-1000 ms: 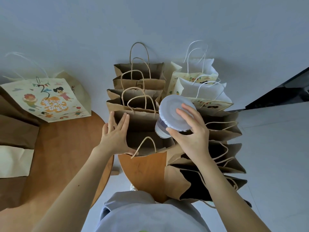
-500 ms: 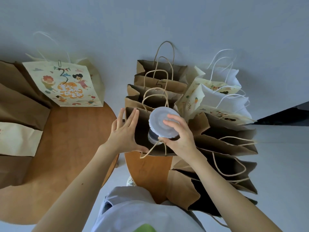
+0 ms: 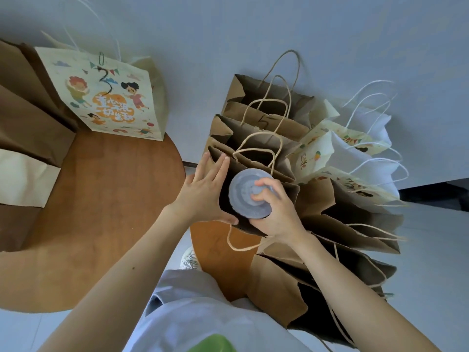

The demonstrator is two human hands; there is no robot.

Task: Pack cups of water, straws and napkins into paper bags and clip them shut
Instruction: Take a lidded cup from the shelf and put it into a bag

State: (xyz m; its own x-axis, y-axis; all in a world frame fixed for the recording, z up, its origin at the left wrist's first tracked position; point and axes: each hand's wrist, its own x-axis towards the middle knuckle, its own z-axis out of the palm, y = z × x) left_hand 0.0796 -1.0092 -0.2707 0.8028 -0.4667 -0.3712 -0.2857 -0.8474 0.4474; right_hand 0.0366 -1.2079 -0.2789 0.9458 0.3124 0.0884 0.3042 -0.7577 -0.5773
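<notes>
A clear cup of water with a flat round white lid (image 3: pixel 245 196) sits in the mouth of the nearest open brown paper bag (image 3: pixel 288 193). My right hand (image 3: pixel 275 215) grips the cup from above, fingers curled over the lid's near right side. My left hand (image 3: pixel 203 193) lies flat against the bag's left wall with straight fingers, the thumb on the near edge, spreading the mouth. The cup's body is hidden inside the bag. No straws, napkins or clips show.
More open brown bags (image 3: pixel 256 115) stand in a row behind, and several others (image 3: pixel 352 224) to the right, on a small wooden table (image 3: pixel 220 252). White printed bags (image 3: pixel 355 153) stand far right. A clipped cartoon bag (image 3: pixel 106 97) stands on a larger wooden table (image 3: pixel 106 199).
My right hand has lowered the cup from above the bags into the nearest brown bag's mouth. My left hand stayed on the bag's left wall. The view shifted right.
</notes>
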